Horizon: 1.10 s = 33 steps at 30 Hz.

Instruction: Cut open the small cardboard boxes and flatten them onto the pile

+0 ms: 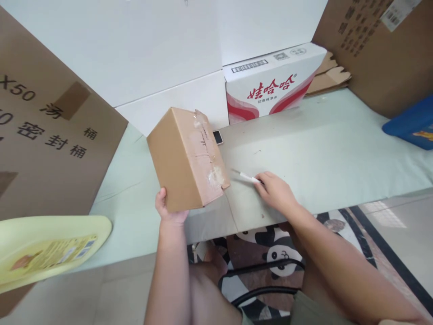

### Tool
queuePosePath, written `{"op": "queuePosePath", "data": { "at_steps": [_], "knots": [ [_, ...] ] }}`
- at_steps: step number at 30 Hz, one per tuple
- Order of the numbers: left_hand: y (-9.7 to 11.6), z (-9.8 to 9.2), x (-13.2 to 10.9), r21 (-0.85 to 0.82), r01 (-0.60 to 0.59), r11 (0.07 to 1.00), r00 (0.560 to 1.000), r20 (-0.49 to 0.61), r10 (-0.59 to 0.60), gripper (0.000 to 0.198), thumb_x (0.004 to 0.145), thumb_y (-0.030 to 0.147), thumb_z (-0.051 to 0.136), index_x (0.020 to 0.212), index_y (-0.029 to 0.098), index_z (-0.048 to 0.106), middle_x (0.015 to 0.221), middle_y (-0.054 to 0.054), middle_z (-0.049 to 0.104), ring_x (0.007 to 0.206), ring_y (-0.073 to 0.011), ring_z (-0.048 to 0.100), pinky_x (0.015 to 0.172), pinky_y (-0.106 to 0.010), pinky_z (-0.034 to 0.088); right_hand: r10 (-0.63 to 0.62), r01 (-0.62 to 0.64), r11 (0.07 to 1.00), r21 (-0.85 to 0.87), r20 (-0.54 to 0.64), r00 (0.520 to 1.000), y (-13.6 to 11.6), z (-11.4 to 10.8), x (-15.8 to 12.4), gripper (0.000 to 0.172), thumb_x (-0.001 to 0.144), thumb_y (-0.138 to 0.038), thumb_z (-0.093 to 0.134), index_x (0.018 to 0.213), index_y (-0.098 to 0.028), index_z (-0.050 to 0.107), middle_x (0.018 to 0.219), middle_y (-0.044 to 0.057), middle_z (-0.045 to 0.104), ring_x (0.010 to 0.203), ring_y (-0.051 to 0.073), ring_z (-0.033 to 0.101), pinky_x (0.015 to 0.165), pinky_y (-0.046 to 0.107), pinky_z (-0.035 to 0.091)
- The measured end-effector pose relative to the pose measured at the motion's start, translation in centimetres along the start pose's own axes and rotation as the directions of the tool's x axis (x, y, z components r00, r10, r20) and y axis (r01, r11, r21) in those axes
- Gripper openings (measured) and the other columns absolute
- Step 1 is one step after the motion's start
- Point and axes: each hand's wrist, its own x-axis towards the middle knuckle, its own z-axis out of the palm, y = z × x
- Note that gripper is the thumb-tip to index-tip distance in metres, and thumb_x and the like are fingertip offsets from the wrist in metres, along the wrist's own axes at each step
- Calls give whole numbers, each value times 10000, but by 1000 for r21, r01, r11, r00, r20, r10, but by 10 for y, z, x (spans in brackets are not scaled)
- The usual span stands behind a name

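A brown cardboard box (176,167) is tilted above the table, its taped side (206,155) facing right. Clear tape on that side looks wrinkled, and a dark slit or line runs along its middle. My left hand (168,208) grips the box at its lower near corner, the thumb on the near face and the other fingers hidden beneath. In my right hand (275,192) is a slim white utility knife (249,178), its thin grey blade pointing left at the box. The blade tip appears just apart from the cardboard. Behind the box, a small dark-screened device (218,137) is partly hidden.
A white and red carton (270,88) stands at the back, beside flattened cardboard pieces (329,79). Large brown cartons rise at left (50,104) and right (385,54). A pale yellow plastic tub (98,225) sits front left, a blue container (411,124) far right. The table's cloth (324,149) is pale green.
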Motion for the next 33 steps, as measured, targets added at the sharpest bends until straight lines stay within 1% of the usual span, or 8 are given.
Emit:
{"op": "queuePosePath", "data": {
  "at_steps": [4, 6, 13, 16, 19, 25, 29, 33],
  "knots": [
    [2, -2, 1, -78, 37, 996, 997, -63, -42, 502, 751, 636, 669, 1102, 279, 707, 1071, -79, 762, 1063, -301, 699, 795, -422, 616, -34, 20, 885, 466, 21, 999, -12, -13, -5, 352, 990, -374, 371, 818, -197, 622, 626, -3, 542, 558, 153, 491, 572, 283, 387],
    [0, -5, 2, -63, 39, 997, 995, -84, -45, 483, 728, 608, 700, 1064, 261, 723, 1026, -79, 771, 1006, -299, 716, 755, -404, 621, -76, 53, 819, 572, 16, 997, -19, -17, -9, 354, 977, -392, 394, 822, -192, 641, 602, -16, 525, 522, 133, 455, 548, 272, 375],
    [-5, -14, 5, 2, 27, 1000, 998, -59, -26, 406, 711, 555, 734, 970, 243, 743, 917, -62, 783, 871, -290, 747, 745, -413, 631, -123, 120, 845, 521, -28, 992, -25, -16, -14, 277, 877, -393, 615, 1027, -198, 741, 747, 29, 690, 627, 152, 552, 606, 264, 434],
    [-5, -12, 4, -17, 33, 999, 997, -63, -34, 408, 702, 546, 744, 975, 243, 751, 918, -54, 786, 856, -275, 747, 736, -394, 633, -145, 141, 852, 504, -32, 989, -22, -15, -15, 335, 940, -429, 529, 889, -183, 750, 645, 19, 616, 583, 142, 519, 570, 261, 402],
    [-4, -8, 3, -33, 25, 999, 997, -76, -27, 396, 691, 534, 757, 959, 242, 752, 896, -43, 783, 810, -249, 743, 680, -352, 629, -176, 114, 832, 543, 62, 982, -21, -15, -17, 464, 988, -464, 433, 838, -162, 752, 526, -23, 454, 488, 113, 405, 497, 248, 333],
    [-6, -8, 3, 21, 27, 999, 999, -34, -26, 456, 731, 560, 719, 1066, 251, 728, 943, -62, 778, 966, -304, 734, 778, -413, 623, -187, 76, 803, 591, 130, 974, -25, -17, -19, 484, 989, -385, 431, 1366, -185, 660, 555, -48, 498, 496, 104, 456, 538, 226, 397],
    [-8, -13, 5, 32, 3, 999, 998, -58, -1, 438, 721, 535, 723, 1043, 239, 728, 943, -72, 778, 951, -310, 738, 776, -421, 623, -133, -9, 818, 576, 203, 970, -27, -16, -19, 475, 977, -347, 439, 1349, -179, 681, 552, -46, 489, 507, 103, 442, 533, 222, 400],
    [-9, -13, 4, 20, 43, 999, 998, -40, -42, 442, 723, 531, 724, 1053, 237, 734, 930, -68, 780, 920, -305, 742, 781, -427, 622, -169, 16, 781, 624, 186, 968, -29, -13, -20, 492, 985, -364, 426, 1371, -175, 665, 574, -37, 510, 516, 102, 439, 542, 228, 403]
  ]
}}
